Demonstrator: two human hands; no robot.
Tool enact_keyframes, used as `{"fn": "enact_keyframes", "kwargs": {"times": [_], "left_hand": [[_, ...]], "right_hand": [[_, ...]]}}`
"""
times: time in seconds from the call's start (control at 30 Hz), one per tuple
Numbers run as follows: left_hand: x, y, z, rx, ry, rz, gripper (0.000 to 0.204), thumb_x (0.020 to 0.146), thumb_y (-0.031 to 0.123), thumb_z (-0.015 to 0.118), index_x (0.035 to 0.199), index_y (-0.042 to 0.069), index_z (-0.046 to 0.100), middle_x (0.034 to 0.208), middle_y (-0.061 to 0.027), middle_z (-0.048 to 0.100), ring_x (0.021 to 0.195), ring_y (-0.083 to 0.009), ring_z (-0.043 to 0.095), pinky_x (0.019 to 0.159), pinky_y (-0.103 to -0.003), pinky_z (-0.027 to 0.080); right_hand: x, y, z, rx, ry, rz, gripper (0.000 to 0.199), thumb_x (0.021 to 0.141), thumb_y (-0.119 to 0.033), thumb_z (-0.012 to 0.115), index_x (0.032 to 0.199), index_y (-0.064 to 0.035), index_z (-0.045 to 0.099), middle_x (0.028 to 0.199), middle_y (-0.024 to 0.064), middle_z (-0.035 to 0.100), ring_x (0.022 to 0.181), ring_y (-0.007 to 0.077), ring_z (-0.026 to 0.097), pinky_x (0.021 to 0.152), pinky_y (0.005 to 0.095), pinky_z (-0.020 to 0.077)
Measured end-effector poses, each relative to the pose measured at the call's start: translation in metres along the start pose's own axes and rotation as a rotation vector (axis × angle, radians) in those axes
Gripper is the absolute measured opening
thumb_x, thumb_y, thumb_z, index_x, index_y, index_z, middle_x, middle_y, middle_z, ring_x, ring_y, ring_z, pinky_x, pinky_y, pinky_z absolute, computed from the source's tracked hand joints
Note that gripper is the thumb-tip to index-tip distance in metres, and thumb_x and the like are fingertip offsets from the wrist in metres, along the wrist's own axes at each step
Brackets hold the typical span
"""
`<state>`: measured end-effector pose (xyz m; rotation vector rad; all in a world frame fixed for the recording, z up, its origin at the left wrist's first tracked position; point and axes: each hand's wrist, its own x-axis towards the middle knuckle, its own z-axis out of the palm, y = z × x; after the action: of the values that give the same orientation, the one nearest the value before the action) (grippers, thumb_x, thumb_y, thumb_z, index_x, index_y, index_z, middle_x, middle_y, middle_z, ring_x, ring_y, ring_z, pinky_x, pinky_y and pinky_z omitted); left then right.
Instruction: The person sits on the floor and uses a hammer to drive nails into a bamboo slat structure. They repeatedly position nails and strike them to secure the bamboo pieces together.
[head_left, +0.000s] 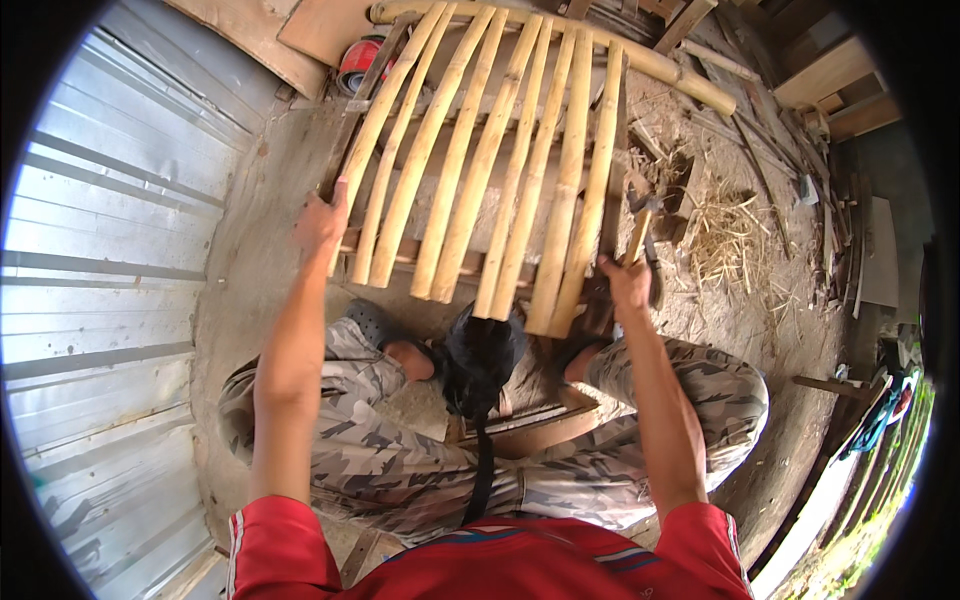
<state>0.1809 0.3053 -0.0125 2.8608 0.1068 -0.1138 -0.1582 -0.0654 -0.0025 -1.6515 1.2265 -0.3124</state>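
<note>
Several split bamboo slats [487, 155] lie side by side, lengthwise away from me, across a wooden frame [400, 248]. My left hand [322, 222] is closed at the left edge of this rack, around the outermost bamboo slat [372, 130]. At the right side, just past the last slat, my right hand [627, 284] is closed around a short pale wooden handle [639, 236]. Dark parts lie about that handle, and I cannot make out the tool's kind. The near slat ends are uneven and overhang the frame toward my feet.
A thick bamboo pole [660, 68] lies across the far end. To the right are straw shavings [725, 230] and scrap wood. Corrugated metal sheeting [110, 270] rises at the left. Between my knees sits a black object [484, 345] with a strap. A red round container [362, 62] stands far left.
</note>
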Motion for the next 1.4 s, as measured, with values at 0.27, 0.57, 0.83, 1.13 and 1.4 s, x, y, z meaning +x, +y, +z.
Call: {"fn": "enact_keyframes", "kwargs": {"times": [0.27, 0.57, 0.83, 1.13, 1.4], "left_hand": [[-0.031, 0.013, 0.004, 0.004, 0.136, 0.203, 0.09, 0.097, 0.073, 0.037, 0.153, 0.002, 0.04, 0.153, -0.0237, 0.046, 0.145, -0.039, 0.039, 0.119, -0.058, 0.026], [-0.147, 0.085, 0.011, -0.014, -0.089, 0.76, 0.081, 0.102, 0.067, 0.034, 0.158, 0.009, 0.032, 0.169, -0.0162, 0.021, 0.157, -0.0327, 0.014, 0.126, -0.057, 0.003], [-0.185, 0.107, 0.039, -0.105, 0.038, 0.781, 0.062, 0.104, 0.039, 0.049, 0.152, 0.002, 0.038, 0.162, -0.0224, 0.031, 0.149, -0.0434, 0.029, 0.12, -0.061, 0.023], [-0.184, 0.1, 0.042, -0.169, 0.037, 0.736, 0.053, 0.104, 0.038, 0.049, 0.148, 0.007, 0.047, 0.16, -0.015, 0.037, 0.148, -0.037, 0.033, 0.121, -0.054, 0.025], [-0.189, 0.089, 0.048, -0.502, 0.331, 0.572, 0.033, 0.104, 0.025, 0.054, 0.127, 0.001, 0.058, 0.127, -0.0201, 0.058, 0.121, -0.0374, 0.053, 0.106, -0.05, 0.037]], "right_hand": [[0.026, 0.019, -0.014, -0.309, 0.069, -0.04, 0.04, 0.08, -0.029, 0.085, 0.095, 0.0042, 0.067, 0.084, 0.0168, 0.072, 0.075, 0.0299, 0.069, 0.071, 0.0419, 0.0532], [-0.011, -0.046, 0.012, -0.373, 0.151, -0.318, 0.039, 0.087, -0.032, 0.078, 0.093, 0.0025, 0.062, 0.081, 0.022, 0.067, 0.075, 0.0417, 0.068, 0.071, 0.0504, 0.0529], [-0.039, -0.034, 0.037, -0.374, -0.112, -0.435, 0.038, 0.091, -0.027, 0.077, 0.106, 0.0045, 0.062, 0.086, 0.018, 0.066, 0.071, 0.0293, 0.066, 0.063, 0.0441, 0.0538], [-0.055, -0.037, 0.042, -0.369, -0.158, -0.417, 0.052, 0.08, -0.018, 0.085, 0.116, 0.0098, 0.061, 0.117, 0.0236, 0.063, 0.113, 0.0419, 0.058, 0.101, 0.0496, 0.0432], [-0.063, -0.033, 0.056, -0.532, -0.089, -0.554, 0.044, 0.072, -0.023, 0.089, 0.101, 0.0058, 0.07, 0.135, 0.0162, 0.051, 0.126, 0.0382, 0.048, 0.107, 0.0506, 0.0367]]}}
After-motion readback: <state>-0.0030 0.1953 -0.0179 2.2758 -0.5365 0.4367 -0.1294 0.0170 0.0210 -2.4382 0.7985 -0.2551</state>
